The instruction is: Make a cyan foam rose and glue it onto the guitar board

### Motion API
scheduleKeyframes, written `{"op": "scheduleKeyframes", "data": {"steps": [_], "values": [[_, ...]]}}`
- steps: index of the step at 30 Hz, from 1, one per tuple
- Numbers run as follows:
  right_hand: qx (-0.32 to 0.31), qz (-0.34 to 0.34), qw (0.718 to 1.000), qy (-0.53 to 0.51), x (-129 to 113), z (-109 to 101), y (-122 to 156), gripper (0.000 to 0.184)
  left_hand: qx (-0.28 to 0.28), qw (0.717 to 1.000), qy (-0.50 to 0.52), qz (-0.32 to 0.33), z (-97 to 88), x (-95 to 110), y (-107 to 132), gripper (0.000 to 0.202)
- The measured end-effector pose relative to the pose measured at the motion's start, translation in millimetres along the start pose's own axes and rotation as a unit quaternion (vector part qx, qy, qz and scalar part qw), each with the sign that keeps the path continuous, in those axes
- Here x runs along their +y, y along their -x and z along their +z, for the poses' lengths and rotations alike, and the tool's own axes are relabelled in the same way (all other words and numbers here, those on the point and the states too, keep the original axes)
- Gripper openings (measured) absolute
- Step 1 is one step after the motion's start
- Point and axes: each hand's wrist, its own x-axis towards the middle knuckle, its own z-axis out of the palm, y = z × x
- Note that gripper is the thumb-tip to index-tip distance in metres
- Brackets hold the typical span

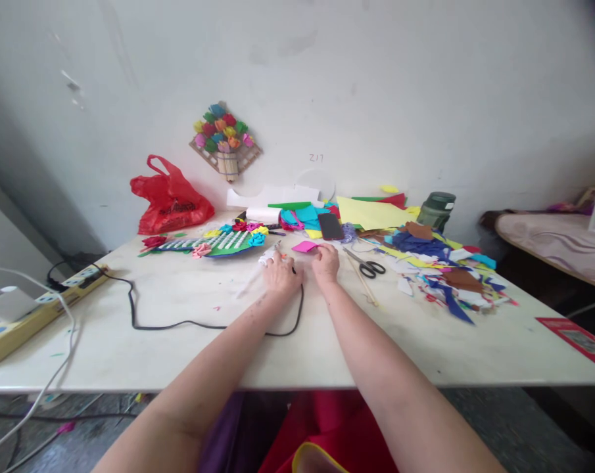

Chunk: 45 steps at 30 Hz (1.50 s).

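Note:
My left hand is closed over a white hot glue gun low on the table, its nozzle pointing away from me. A clear glue stick appears to stick out on the left, and a black cord runs out near my wrist. Between the fingertips of my right hand is a small bright pink piece of paper, close to the tabletop. Just right of that hand lie black-handled scissors and a thin wooden stick. Beyond my left hand sits a green panel with white strips and paper flowers.
Coloured paper scraps spread over the right side, near a dark green jar. A phone and paper sheets lie at the back. A red plastic bag and a power strip are on the left.

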Motion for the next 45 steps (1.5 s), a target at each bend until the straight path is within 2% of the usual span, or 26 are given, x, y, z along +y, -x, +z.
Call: {"op": "scheduleKeyframes", "data": {"steps": [4, 7, 11, 17, 22, 25, 27, 28, 30, 31, 33, 34, 35, 36, 38, 39, 42, 45], "values": [[0.010, 0.001, 1.000, -0.001, 0, 0, -1, 0.032, -0.012, 1.000, 0.004, 0.027, 7.3, -12, -8, 0.024], [-0.004, 0.010, 1.000, 0.007, -1, 0, -1, 0.031, -0.024, 0.999, 0.020, 0.041, 9.4, -23, -13, 0.030], [-0.008, 0.013, 1.000, 0.010, 0, 0, -2, 0.030, -0.055, 0.997, 0.046, 0.041, 9.9, -37, -21, 0.033], [-0.008, 0.016, 1.000, -0.011, 2, 1, -2, 0.030, -0.089, 0.991, 0.050, 0.085, 7.0, -53, -30, 0.037], [0.001, 0.003, 1.000, -0.015, 2, 1, -2, 0.032, -0.063, 0.991, 0.039, 0.112, 2.4, -53, -28, 0.036], [0.008, -0.004, 1.000, -0.001, 3, 2, -2, 0.035, -0.026, 0.986, 0.108, 0.123, -1.0, -47, -30, 0.037], [0.020, -0.006, 1.000, 0.010, 4, 3, -2, 0.037, -0.002, 0.974, 0.207, 0.089, -2.7, -42, -33, 0.030], [0.026, -0.009, 1.000, 0.014, 4, 3, -2, 0.039, 0.004, 0.963, 0.265, 0.051, -3.1, -40, -34, 0.030], [0.036, -0.012, 0.999, 0.018, 5, 3, -3, 0.041, -0.003, 0.921, 0.386, -0.046, -2.8, -37, -36, 0.037], [0.038, -0.012, 0.999, 0.018, 5, 3, -3, 0.042, -0.013, 0.891, 0.445, -0.090, -2.2, -35, -36, 0.040], [0.034, -0.006, 0.999, 0.016, 4, 2, -3, 0.043, -0.036, 0.838, 0.523, -0.151, -0.5, -33, -33, 0.040], [0.029, -0.002, 0.999, 0.016, 3, 1, -3, 0.043, -0.048, 0.837, 0.520, -0.164, 0.1, -32, -31, 0.038], [0.022, 0.002, 1.000, 0.015, 3, 0, -4, 0.043, -0.062, 0.855, 0.487, -0.168, 0.4, -31, -28, 0.036], [0.015, 0.005, 1.000, 0.015, 1, -1, -4, 0.044, -0.068, 0.885, 0.432, -0.160, 0.2, -30, -25, 0.032], [0.006, 0.011, 1.000, 0.013, -1, -3, -4, 0.044, -0.052, 0.950, 0.283, -0.118, -1.0, -26, -18, 0.023], [0.004, 0.012, 1.000, 0.011, -2, -3, -4, 0.045, -0.039, 0.968, 0.227, -0.095, -1.7, -23, -16, 0.024], [-0.001, 0.013, 1.000, 0.009, -5, -5, -4, 0.046, -0.005, 0.994, 0.107, -0.011, -2.2, -14, -9, 0.037], [-0.007, 0.012, 1.000, 0.012, -6, -6, -3, 0.046, -0.008, 0.999, 0.038, 0.024, 1.5, -8, -11, 0.046]]}}
